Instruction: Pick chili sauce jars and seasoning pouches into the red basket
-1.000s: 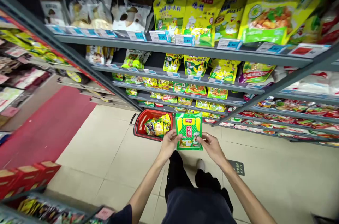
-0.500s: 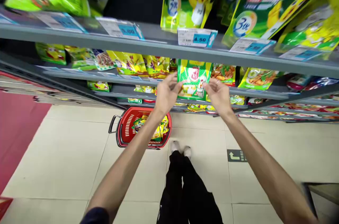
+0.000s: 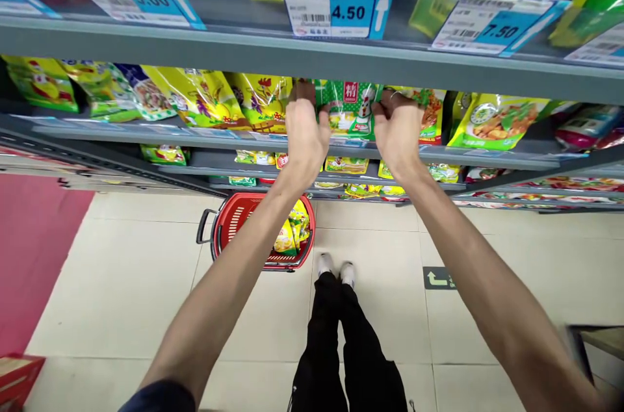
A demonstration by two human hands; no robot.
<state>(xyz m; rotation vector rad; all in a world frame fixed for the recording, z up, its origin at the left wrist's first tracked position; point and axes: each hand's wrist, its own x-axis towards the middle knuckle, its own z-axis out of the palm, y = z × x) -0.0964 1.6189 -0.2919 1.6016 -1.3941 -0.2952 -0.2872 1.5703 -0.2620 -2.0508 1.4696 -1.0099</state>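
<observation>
A green seasoning packet [image 3: 350, 114] with a red label and a white chef figure stands at the second shelf, partly under the upper shelf's edge. My left hand [image 3: 307, 129] grips its left side, thumb in front and fingers hidden behind. On its right side, my right hand [image 3: 400, 126] holds it in the same way, the fingertips in shadow. Yellow packets [image 3: 266, 100] stand to the left of the left hand. To the right of the right hand is a packet with a food picture [image 3: 431, 114], partly covered by that hand.
The upper shelf edge [image 3: 234, 51] with price tags [image 3: 336, 6] juts out above my hands. A red shopping basket [image 3: 221, 230] with yellow packets inside stands on the floor at left, partly behind my left arm. Lower shelves hold more packets [image 3: 346, 165].
Both hands have carried the green packet forward to the second shelf, its top now beneath the upper shelf's edge. The view has moved closer to the shelves.
</observation>
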